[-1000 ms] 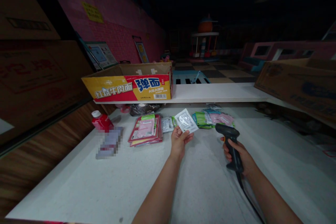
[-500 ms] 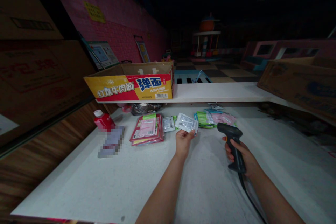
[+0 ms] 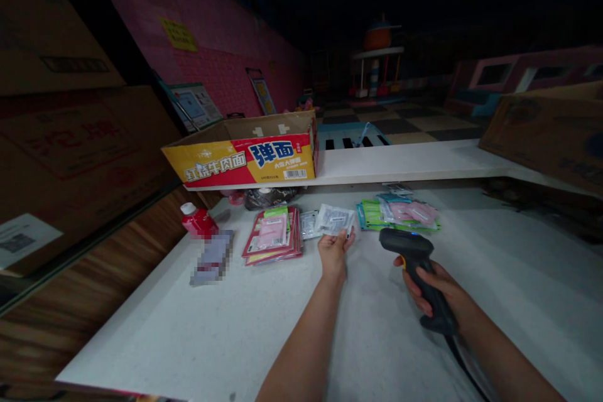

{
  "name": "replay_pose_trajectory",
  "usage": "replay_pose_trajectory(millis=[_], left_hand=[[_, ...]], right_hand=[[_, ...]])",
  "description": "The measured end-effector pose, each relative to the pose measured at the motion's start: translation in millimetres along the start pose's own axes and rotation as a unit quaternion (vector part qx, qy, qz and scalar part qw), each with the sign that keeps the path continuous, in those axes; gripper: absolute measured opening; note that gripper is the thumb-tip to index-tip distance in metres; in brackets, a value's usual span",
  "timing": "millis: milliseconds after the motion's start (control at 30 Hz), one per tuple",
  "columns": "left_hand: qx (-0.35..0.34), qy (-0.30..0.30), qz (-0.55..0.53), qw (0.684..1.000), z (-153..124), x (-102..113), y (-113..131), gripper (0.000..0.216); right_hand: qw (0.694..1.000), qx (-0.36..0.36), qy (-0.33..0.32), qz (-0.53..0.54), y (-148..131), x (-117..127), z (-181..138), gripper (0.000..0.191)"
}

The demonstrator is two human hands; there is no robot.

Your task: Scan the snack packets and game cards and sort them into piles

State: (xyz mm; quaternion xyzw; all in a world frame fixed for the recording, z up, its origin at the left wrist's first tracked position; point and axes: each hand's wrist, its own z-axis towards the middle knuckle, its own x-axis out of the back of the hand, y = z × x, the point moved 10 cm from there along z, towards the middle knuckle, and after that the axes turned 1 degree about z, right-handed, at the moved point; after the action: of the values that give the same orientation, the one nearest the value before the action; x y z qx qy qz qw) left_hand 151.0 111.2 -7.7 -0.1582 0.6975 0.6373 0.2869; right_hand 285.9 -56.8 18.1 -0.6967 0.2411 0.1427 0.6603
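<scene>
Between its thumb and fingers, my left hand (image 3: 334,255) pinches a small white packet (image 3: 335,220) with a printed label. My right hand (image 3: 438,292) is wrapped round the grip of a black barcode scanner (image 3: 406,244), a finger at its yellow trigger; a blue light shows on top and its cable runs down to the right. To the left of the packet are another silvery packet (image 3: 308,224) and a stack of red-edged packs (image 3: 273,239) topped by a pink one. Beyond the scanner lies a pile of green, blue and pink packets (image 3: 398,211).
On the white table (image 3: 198,339), a red bottle with a white cap (image 3: 198,221) stands beside a blurred-out flat object (image 3: 213,257). A raised shelf (image 3: 391,162) at the back carries a noodle carton (image 3: 249,160) and a brown box (image 3: 546,129). Large cartons (image 3: 89,151) are stacked at left.
The scanner has tilted and its head has come closer to the packet; its blue light now shows. My left hand still pinches the packet. The whole view has shifted slightly.
</scene>
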Motion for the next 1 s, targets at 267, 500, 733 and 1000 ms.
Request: replay_pose_trajectory(millis=[267,500,733,1000], left_hand=[[0.003,0.036,-0.076,0.996,3,8,-9,0.039],[-0.012,0.041,-0.070,0.997,6,13,-12,0.030],[-0.019,0.033,-0.044,0.998,4,12,-9,0.030],[-0.033,0.018,-0.034,0.999,3,11,-5,0.028]], right_hand=[[0.995,-0.028,-0.094,0.016,12,-29,-8,0.042],[0.994,-0.015,-0.098,0.052,15,-23,-8,0.036],[0.994,-0.009,-0.086,0.065,12,-20,-7,0.036],[0.994,-0.005,-0.075,0.085,9,-21,-6,0.035]])
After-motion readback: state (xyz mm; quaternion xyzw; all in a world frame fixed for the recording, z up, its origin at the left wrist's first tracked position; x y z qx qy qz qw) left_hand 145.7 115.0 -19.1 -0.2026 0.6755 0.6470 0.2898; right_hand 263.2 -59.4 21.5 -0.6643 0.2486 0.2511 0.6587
